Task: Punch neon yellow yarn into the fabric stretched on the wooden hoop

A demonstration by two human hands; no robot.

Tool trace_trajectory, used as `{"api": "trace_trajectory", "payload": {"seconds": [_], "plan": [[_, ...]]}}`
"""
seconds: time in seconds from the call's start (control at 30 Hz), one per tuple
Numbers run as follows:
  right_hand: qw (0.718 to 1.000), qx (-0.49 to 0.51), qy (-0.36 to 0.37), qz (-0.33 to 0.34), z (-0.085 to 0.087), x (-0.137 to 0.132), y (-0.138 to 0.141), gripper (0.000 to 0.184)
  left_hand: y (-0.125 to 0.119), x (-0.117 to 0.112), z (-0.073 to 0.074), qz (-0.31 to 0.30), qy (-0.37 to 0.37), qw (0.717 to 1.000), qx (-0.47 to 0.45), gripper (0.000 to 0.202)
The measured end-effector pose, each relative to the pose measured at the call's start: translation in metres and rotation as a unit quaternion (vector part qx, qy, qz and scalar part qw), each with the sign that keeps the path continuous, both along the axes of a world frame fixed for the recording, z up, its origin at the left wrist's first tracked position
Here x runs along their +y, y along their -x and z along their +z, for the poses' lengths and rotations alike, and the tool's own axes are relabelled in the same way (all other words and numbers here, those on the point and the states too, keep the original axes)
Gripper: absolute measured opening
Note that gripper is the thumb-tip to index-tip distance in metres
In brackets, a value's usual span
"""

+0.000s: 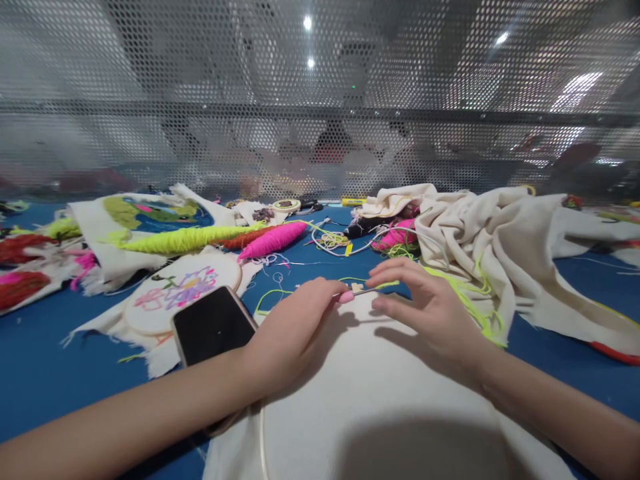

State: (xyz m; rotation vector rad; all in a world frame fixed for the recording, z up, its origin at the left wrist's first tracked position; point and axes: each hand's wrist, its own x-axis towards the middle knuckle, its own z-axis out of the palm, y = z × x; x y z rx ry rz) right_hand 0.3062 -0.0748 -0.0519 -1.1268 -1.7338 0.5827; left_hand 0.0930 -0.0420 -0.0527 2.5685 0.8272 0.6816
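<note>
Work is found at the far edge of a white cloth (310,427), which lies on the blue bench (45,360), midway between the bench's left and right sides. A pale curved rim (263,443) shows at the cloth's left. At its far edge is a small cream fitting (357,288), its detail blurred.

The left hand (295,327) has its fingertips narrowed and, as far as can be judged, closed on a small pink-ended item (345,297); a slim dark shaft (370,291) extends from there toward the right hand (435,303). The right thumb and forefinger stand parted around the shaft's far end; whether they touch it cannot be told.

Judged on good practice, this fine handling calls for a steady left pinch, with the left wrist supported and the right fingertips meeting the shaft squarely rather than from the side. Yellow-green yarn (485,320) lies close by the right hand and should be held off the fitting. The phone (215,327), just beside the left forearm toward the bench's left side, is best given room against knocks
</note>
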Motion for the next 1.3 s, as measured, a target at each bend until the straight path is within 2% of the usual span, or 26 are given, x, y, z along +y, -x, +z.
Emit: {"api": "trace_trajectory", "payload": {"seconds": [0.17, 0.33, 0.5, 0.67, 0.8, 0.93, 1.13, 1.3], "plan": [[0.999, 0.046, -0.015, -0.01, -0.002, -0.001, 0.002, 0.006, 0.001, -0.001, -0.001, -0.009, -0.025, 0.999, 0.019, 0.021], [0.995, 0.095, -0.006, -0.018, -0.001, -0.004, 0.004, 0.013, 0.0, -0.005, 0.005, -0.02, -0.025, 0.999, 0.031, 0.019], [0.99, 0.135, 0.052, -0.003, 0.0, -0.004, 0.005, 0.017, 0.001, -0.005, 0.004, -0.034, -0.026, 0.999, 0.026, 0.02], [0.981, 0.177, 0.072, 0.026, -0.002, -0.005, 0.007, 0.01, 0.003, -0.002, -0.003, -0.041, -0.021, 0.999, -0.002, 0.021], [0.963, 0.228, 0.127, 0.072, -0.003, -0.008, 0.008, 0.008, 0.003, -0.001, -0.004, -0.048, -0.009, 0.999, -0.016, 0.022], [0.946, 0.27, 0.161, 0.083, -0.004, -0.008, 0.009, 0.012, 0.001, -0.002, -0.001, -0.048, 0.015, 0.998, -0.025, 0.02], [0.953, 0.248, 0.162, 0.071, -0.003, -0.009, 0.008, 0.016, -0.001, -0.002, 0.003, -0.04, 0.066, 0.996, -0.041, 0.021], [0.952, 0.211, 0.209, 0.075, -0.001, -0.012, 0.007, 0.018, 0.0, -0.001, 0.003, -0.014, 0.087, 0.995, -0.042, 0.023]]}}
